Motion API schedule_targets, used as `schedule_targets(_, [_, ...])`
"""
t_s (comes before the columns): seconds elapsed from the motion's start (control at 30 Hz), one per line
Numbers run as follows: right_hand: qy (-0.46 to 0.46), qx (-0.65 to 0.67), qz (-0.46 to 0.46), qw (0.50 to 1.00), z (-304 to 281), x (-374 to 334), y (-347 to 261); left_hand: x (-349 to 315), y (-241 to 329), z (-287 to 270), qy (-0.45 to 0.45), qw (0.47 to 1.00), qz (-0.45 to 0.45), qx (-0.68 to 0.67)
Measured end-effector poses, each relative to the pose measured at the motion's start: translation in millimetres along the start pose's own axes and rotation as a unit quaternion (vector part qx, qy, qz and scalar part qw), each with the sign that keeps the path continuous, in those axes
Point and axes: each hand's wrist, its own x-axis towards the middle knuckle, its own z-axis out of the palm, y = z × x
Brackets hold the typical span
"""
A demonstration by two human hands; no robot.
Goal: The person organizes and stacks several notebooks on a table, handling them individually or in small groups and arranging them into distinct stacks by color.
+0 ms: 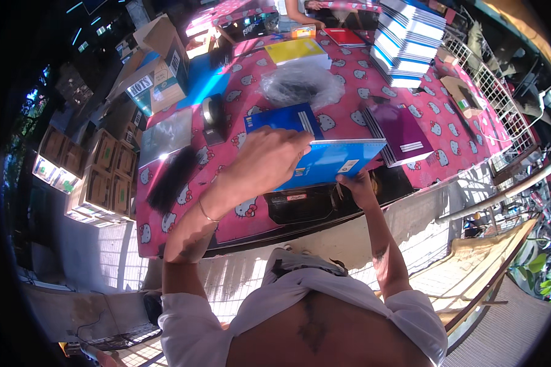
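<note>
A bright blue notebook (332, 160) is held tilted up between my two hands over the near side of the table. My left hand (268, 153) is closed at its upper left edge, fingertips bent onto the top binding. My right hand (357, 185) grips the lower right corner, thumb on the front cover and the other fingers largely hidden. Just behind it, a darker blue notebook (275, 119) lies flat, partly covered by my left hand. A stack of purple notebooks (404, 131) sits to the right. Below the held notebook rests a black case-like object (300, 208).
Pink patterned cloth covers the table (245, 208). On it are a tape dispenser (213, 119), crumpled clear plastic (301, 85), yellow notebooks (294, 52), a red notebook (344, 37) and a tall notebook stack (407, 46). An open carton (156, 79) stands left; another person's arm (300, 15) shows beyond.
</note>
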Motion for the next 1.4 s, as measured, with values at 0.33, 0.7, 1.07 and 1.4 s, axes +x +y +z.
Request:
schedule_targets(0.33, [-0.032,-0.038,0.066,0.997,12.8,-2.5,-6.3,6.7,4.7,1.3,-0.05,0.996,0.02,0.069])
schedule_targets(0.7, [0.019,-0.092,-0.029,0.995,34.1,-18.1,47.5,-117.0,-7.4,116.8,0.332,0.871,-0.314,-0.181])
schedule_targets(1.07, [0.036,-0.015,-0.025,0.999,28.9,-21.4,64.8,-234.3,-195.1,161.7,0.225,0.864,-0.405,0.196])
schedule_targets(1.4, [0.084,0.035,-0.105,0.99,70.8,-20.6,-11.1,-304.0,-264.0,140.0,0.124,0.857,-0.43,0.255])
